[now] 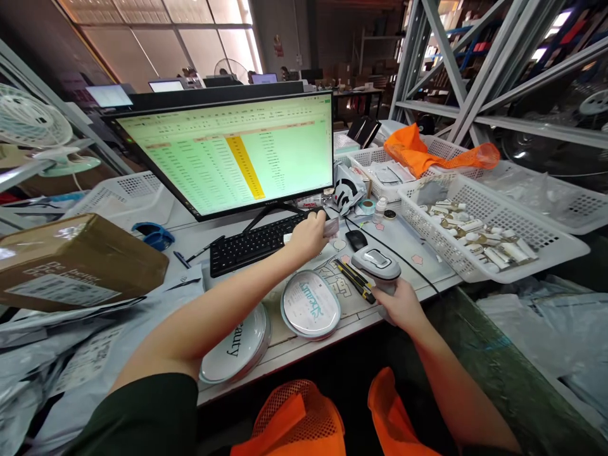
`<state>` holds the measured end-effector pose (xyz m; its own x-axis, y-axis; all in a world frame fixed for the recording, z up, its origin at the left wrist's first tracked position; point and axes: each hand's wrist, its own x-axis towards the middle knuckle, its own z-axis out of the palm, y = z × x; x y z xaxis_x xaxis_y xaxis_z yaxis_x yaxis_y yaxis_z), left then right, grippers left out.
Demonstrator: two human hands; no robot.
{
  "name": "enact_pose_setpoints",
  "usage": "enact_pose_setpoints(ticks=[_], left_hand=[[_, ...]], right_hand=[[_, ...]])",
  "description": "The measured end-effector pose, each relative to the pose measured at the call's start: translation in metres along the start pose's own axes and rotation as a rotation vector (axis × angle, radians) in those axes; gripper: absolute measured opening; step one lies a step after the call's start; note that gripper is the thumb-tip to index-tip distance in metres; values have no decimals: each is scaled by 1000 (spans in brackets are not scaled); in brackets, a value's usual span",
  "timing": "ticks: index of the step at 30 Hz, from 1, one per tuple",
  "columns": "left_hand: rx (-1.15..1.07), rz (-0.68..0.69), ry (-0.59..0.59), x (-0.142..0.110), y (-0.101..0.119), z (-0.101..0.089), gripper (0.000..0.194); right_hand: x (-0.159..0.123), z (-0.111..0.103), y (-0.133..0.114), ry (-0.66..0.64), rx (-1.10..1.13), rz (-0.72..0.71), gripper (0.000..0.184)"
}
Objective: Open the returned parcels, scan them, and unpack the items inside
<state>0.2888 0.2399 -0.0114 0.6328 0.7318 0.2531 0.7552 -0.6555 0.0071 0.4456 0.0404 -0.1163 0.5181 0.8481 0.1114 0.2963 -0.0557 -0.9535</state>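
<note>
My right hand (401, 304) is wrapped round the handle of a grey and white barcode scanner (377, 261), held over the front edge of the desk. Over the right end of the black keyboard (251, 244), my left hand (308, 237) is closed on a small, pale, see-through packet (331, 228); its contents are too small to make out. Beneath the scanner lie yellow and black utility knives (354, 280). Two round white tins with "beauty" lettering, one nearer the middle (311, 303) and one partly behind my left forearm (240, 345), rest at the front edge.
A large monitor (228, 158) shows a spreadsheet. Right of the keyboard sits a black mouse (356, 239). A white basket (456, 253) holds many small white tubes, and orange mesh (418, 152) lies over baskets behind it. A cardboard box (80, 263) and plastic mailers (114, 342) crowd the left.
</note>
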Motion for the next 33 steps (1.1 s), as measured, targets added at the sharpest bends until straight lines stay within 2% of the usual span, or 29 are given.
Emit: enact_pose_setpoints(ticks=[4, 8, 11, 14, 16, 19, 22, 24, 26, 28, 30, 33], left_hand=[[-52, -38, -33, 3, 8, 1, 47], [-87, -64, -109, 15, -1, 15, 54], [-118, -135, -207, 30, -19, 34, 59], [-153, -199, -311, 42, -36, 52, 72], [-161, -201, -343, 44, -43, 58, 82], [-143, -142, -307, 29, -53, 54, 92], [-110, -68, -219, -6, -78, 40, 82], [-87, -75, -154, -35, -108, 33, 71], [-68, -160, -101, -62, -148, 30, 65], [-54, -308, -57, -85, -189, 32, 60], [-50, -443, -10, -102, -224, 38, 56], [-69, -523, 66, -118, -256, 53, 53]], right_hand=[[-4, 1, 1, 4, -46, -37, 23], [-1, -20, 18, 40, 12, 0, 25], [24, -47, 39, 104, -36, 72, 30], [65, -73, 59, 42, -56, 208, 40], [90, -87, 71, 8, -90, 245, 41], [113, -104, 86, 98, -373, 179, 42], [114, -110, 92, 194, -727, 90, 54], [107, -100, 85, 255, -810, -58, 55], [100, -78, 66, 238, -766, -235, 50], [98, -45, 40, 109, -686, -348, 44], [103, -5, 12, -52, -663, -395, 39], [123, 57, -23, -248, -719, -428, 35]])
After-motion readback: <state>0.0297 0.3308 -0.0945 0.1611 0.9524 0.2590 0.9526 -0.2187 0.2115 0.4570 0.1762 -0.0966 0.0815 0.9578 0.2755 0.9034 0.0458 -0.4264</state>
